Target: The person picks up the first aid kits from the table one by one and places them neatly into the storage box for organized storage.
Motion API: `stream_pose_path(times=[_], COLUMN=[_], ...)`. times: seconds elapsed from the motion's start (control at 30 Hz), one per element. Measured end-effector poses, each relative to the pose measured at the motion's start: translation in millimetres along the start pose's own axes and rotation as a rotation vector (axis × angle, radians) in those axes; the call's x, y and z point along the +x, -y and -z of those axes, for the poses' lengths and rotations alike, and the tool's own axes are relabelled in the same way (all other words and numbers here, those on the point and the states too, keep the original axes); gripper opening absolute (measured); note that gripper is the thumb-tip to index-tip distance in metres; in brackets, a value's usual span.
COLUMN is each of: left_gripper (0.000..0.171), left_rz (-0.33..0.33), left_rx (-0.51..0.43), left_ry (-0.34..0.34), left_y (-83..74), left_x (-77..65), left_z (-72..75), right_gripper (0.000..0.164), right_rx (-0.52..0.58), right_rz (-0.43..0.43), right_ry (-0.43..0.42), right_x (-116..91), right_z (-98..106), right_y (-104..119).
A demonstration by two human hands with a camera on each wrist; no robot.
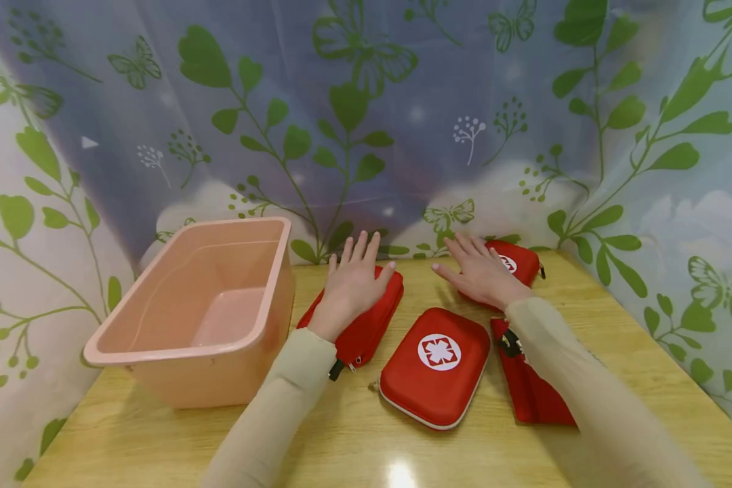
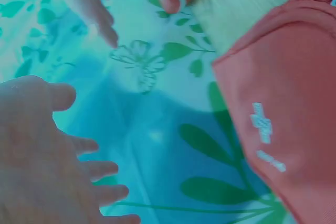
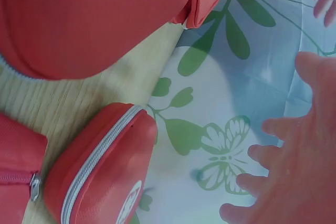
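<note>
From my seat at the far end of the link, I have both of the person's hands in view, open and holding nothing. The left hand (image 1: 350,285) is over a red case (image 1: 369,332) just beside the tub, its fingers straight and pointing toward the curtain (image 1: 402,169); my left wrist view shows a gap between that hand and the case. The right hand (image 1: 486,276) is out at the back right, fingers spread, near another red case (image 1: 526,263) and partly covering it from the head camera; in my right wrist view the fingers are clear of the cases. Between the two arms I see a third case (image 1: 436,390), lying flat on the wooden table (image 1: 341,447) with its round white badge facing up and a pale zip along its edge. To the right of it lies a red pouch (image 1: 533,393) with a black clip (image 1: 511,342), partly hidden under the right sleeve (image 1: 592,393). A black tag (image 1: 336,370) hangs from the near end of the left case. On my left stands a pink tub (image 1: 213,379), upright, its open top facing up. Green leaves and butterflies pattern the curtain behind the table.
</note>
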State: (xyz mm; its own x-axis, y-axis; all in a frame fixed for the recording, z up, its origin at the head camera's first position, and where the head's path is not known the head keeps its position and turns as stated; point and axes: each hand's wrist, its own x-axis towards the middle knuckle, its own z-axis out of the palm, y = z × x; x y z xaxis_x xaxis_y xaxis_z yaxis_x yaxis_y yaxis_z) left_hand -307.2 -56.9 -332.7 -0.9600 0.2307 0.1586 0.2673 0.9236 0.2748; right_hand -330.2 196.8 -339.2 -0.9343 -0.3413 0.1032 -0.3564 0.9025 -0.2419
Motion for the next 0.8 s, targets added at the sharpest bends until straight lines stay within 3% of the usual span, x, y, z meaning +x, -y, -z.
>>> stream_pose_path(times=[0.5, 0.8], left_gripper=[0.069, 0.07], left_rz=[-0.094, -0.137], left_rx=[0.029, 0.097], left_ry=[-0.088, -0.144], left_y=[-14.5, -7.3], left_x=[-50.6, -93.6], left_z=[45.0, 74.0], right_gripper=[0.082, 0.081], right_rx=[0.017, 0.029], right_rz=[-0.036, -0.063], right_ry=[-0.017, -0.007], right_x=[-38.3, -57.8], right_z=[12.6, 9.2], right_y=[-17.1, -35.7])
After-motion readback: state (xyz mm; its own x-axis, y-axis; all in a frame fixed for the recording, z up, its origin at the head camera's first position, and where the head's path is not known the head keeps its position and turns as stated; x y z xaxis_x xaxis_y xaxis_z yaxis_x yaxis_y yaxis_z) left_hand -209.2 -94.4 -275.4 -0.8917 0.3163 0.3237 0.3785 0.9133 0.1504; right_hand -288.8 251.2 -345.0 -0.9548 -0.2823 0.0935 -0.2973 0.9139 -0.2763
